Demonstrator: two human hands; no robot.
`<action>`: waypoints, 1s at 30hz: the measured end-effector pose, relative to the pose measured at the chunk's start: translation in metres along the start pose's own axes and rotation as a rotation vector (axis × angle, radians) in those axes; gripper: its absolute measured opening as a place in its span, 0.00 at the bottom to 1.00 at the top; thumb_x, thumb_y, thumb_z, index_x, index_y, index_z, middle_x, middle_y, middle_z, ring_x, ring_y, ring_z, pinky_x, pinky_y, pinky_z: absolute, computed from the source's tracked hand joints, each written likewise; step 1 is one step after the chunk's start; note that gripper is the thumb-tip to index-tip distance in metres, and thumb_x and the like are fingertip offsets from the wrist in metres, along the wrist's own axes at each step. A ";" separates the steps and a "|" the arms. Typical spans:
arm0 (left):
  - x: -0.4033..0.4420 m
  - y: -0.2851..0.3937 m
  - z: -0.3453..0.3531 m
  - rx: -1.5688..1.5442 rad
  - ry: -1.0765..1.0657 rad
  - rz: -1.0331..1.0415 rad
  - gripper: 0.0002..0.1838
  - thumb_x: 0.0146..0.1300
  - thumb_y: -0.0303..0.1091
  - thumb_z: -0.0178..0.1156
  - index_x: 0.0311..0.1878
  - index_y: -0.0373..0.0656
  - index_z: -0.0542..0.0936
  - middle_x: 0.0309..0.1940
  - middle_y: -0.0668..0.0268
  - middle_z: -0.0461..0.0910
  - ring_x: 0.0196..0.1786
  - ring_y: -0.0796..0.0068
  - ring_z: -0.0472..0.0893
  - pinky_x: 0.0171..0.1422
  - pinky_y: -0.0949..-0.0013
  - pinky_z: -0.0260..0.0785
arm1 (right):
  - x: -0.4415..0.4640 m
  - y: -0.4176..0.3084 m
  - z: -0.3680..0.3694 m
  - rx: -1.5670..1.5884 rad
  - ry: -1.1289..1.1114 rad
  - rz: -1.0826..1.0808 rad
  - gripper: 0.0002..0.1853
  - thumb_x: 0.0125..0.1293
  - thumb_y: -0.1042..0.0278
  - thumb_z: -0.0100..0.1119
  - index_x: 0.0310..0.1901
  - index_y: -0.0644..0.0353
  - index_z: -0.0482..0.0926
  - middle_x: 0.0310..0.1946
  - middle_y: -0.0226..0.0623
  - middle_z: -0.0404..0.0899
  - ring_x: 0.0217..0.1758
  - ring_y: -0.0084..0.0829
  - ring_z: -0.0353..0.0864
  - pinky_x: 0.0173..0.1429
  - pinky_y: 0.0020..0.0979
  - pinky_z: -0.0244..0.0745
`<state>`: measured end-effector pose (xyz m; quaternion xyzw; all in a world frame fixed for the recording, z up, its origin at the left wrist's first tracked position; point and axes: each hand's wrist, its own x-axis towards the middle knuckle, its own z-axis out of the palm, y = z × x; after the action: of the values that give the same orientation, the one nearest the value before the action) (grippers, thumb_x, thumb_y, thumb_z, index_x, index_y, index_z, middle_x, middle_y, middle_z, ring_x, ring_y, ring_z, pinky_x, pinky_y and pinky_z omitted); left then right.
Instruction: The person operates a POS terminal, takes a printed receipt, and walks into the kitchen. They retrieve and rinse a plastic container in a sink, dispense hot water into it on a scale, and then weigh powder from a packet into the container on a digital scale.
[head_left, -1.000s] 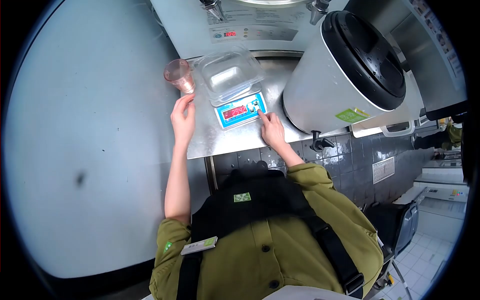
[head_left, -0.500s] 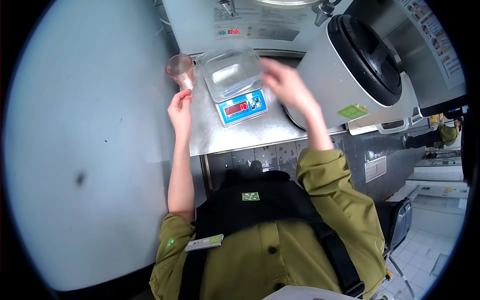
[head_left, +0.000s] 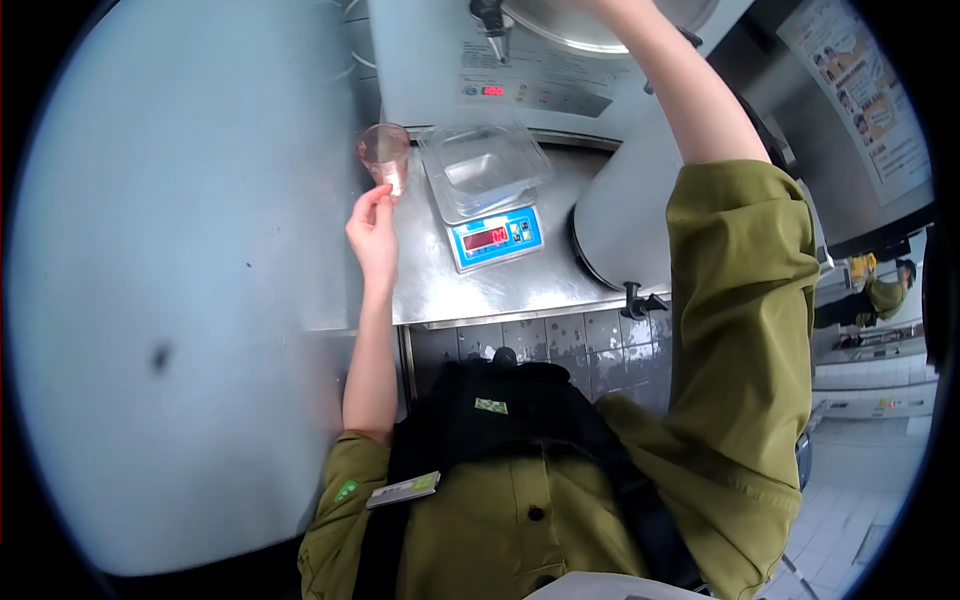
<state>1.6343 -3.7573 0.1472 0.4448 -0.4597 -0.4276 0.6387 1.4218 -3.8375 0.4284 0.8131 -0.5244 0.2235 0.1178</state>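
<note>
My left hand (head_left: 373, 228) is closed in a pinch at the lower end of a clear pinkish cup (head_left: 384, 150), its fingertips against the base. To its right, a clear rectangular plastic container (head_left: 480, 165) sits on a blue digital scale (head_left: 497, 240) with lit red digits. My right arm reaches up across a steel machine (head_left: 420, 60) with a red display. Only the edge of my right hand (head_left: 600, 6) shows, over the machine's round metal lid (head_left: 560, 35); its fingers are cut off by the top of the view.
A large pale insulated barrel (head_left: 625, 220) with a black tap (head_left: 640, 302) stands right of the scale on the steel counter (head_left: 430, 295). A big pale panel (head_left: 180, 300) fills the left side. Another person (head_left: 882, 300) is far off at right.
My right hand has gone from beside the container up to the machine's lid, leaving the view almost wholly. My left hand keeps its pinch at the cup. The view has shifted slightly.
</note>
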 end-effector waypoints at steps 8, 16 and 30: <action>-0.013 -0.007 -0.006 -0.009 0.039 -0.062 0.08 0.60 0.26 0.50 0.39 0.34 0.76 0.32 0.68 0.76 0.35 0.82 0.74 0.41 0.79 0.65 | 0.020 0.000 0.017 0.135 -0.282 0.127 0.14 0.47 0.69 0.61 0.34 0.71 0.75 0.30 0.53 0.76 0.37 0.45 0.76 0.44 0.36 0.69; -0.021 -0.030 -0.013 0.013 -0.026 -0.095 0.08 0.60 0.27 0.50 0.39 0.33 0.76 0.33 0.67 0.77 0.36 0.82 0.74 0.43 0.78 0.65 | 0.025 0.016 0.033 0.099 -0.218 -0.173 0.11 0.45 0.71 0.61 0.31 0.69 0.76 0.26 0.51 0.76 0.32 0.44 0.76 0.39 0.35 0.70; -0.030 -0.033 -0.004 0.000 -0.064 -0.138 0.08 0.60 0.26 0.50 0.39 0.33 0.76 0.33 0.67 0.77 0.35 0.82 0.74 0.42 0.78 0.65 | 0.014 0.012 0.041 0.061 -0.091 -0.158 0.07 0.45 0.71 0.60 0.25 0.65 0.75 0.23 0.50 0.75 0.30 0.46 0.76 0.37 0.38 0.70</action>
<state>1.6277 -3.7358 0.1085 0.4615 -0.4480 -0.4847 0.5928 1.4258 -3.8710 0.3984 0.8644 -0.4565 0.1924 0.0863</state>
